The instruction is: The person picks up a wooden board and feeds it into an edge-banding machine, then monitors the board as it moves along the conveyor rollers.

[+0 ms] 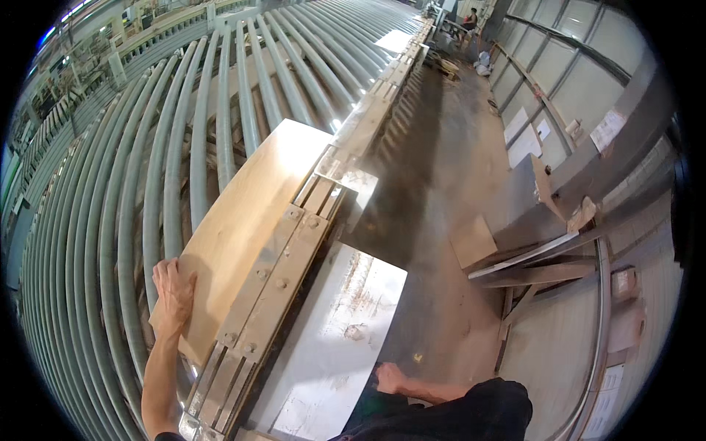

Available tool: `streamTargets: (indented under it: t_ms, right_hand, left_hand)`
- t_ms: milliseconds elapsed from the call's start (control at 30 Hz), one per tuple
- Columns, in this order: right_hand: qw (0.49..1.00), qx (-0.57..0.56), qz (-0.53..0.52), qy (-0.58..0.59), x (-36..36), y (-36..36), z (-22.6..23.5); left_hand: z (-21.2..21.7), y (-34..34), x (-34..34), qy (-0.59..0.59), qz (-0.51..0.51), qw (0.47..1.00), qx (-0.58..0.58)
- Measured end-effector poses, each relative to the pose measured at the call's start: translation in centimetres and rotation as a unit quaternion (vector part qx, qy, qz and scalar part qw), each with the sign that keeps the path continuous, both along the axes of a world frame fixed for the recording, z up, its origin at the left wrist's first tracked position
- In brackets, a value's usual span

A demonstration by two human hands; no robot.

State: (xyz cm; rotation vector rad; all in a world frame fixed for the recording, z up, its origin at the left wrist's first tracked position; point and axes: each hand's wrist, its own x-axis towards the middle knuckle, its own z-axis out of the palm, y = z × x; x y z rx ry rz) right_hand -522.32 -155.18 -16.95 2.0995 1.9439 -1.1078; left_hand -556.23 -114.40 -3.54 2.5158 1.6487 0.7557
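- Left hand (pixel 175 294): back uppermost, at the board's near left edge, thumb over the top face and fingers bent toward the edge.
- Pale wooden board (pixel 250 213): flat on the rollers, touching the left hand and extending forward and to the right of it; long axis roughly parallel to the side rail, far end pointing away from the person.
- Right hand (pixel 391 378): well apart from the board, fingers curled, just beside the white panel and the dark clothing (pixel 456 415). For neither hand does this view tell whether it grips.
- Metal side rail (pixel 271 279): bolted, along the board's right side.
- White panel (pixel 338 334): scuffed, right of the rail.
- Grey conveyor rollers (pixel 198 147): beneath the board and beyond its left side, set crosswise to the rail.
- Concrete floor (pixel 434 294): dusty, right of the conveyor.
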Motion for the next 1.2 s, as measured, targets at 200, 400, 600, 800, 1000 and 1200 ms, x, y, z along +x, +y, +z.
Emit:
streamTargets:
  t_ms: [200, 400, 600, 800, 1000, 1200]
  right_hand:
    - [0.998, -0.026, 0.028, 0.051, 0.8, 1.1, 0.3]
    - [0.932, -0.142, -0.265, 0.204, 2.5, -0.8, -4.4]
    - [0.901, -0.28, -0.132, 0.303, 3.4, 0.1, -1.4]
    - [0.929, -0.186, -0.157, 0.277, 7.9, -3.8, -3.0]
    - [0.925, -0.063, -0.323, 0.192, 8.8, -2.3, 2.9]
    - [0.903, 0.359, -0.171, 0.16, 3.8, 9.8, 15.5]
  left_hand:
    - [0.5, 0.8, 2.3, -0.022, -0.023, 0.999, -0.01]
    - [1.0, 3.4, 6.4, -0.033, -0.058, 0.998, -0.006]
    - [0.5, 4.0, 7.1, -0.016, -0.037, 0.999, -0.019]
    - [0.6, 4.1, 7.1, -0.006, -0.038, 0.999, -0.013]
    - [-0.6, 4.4, 6.5, -0.015, -0.02, 1.0, 0.006]
    - [-1.0, 4.6, 5.3, 0.014, 0.017, 1.0, 0.003]
